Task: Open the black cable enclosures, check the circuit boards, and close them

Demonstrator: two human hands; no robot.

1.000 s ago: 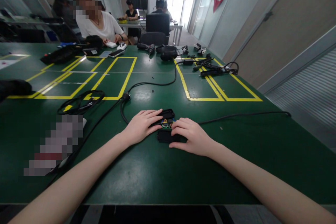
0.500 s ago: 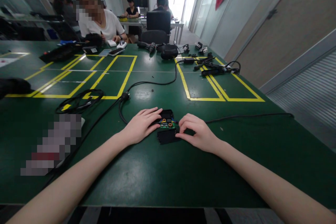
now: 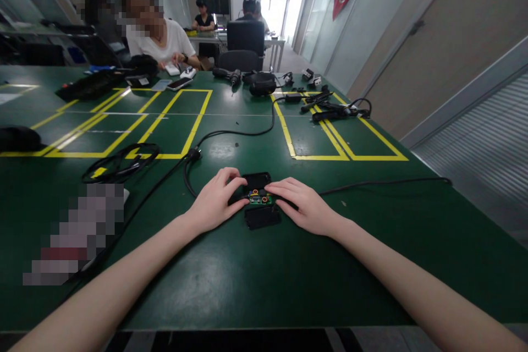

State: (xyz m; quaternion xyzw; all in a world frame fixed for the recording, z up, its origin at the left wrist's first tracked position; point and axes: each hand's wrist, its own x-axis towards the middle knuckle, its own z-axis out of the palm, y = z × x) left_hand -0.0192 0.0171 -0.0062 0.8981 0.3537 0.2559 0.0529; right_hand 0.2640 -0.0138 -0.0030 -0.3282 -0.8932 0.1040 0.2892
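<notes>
Circuit board [image 3: 259, 200] partly behind right fingers [image 3: 285, 189]; black item [image 3: 18, 138] cut by left edge.

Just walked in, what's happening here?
Someone's left hand and right hand are at either end of a small circuit board on the green table. One black casing piece lies beyond the board, another piece on the near side. Across the table, a co-worker in white is busy with a small white object.

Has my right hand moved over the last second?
Yes, your right hand has shifted slightly forward: its thumb is closer to the yellow tape ahead.
</notes>
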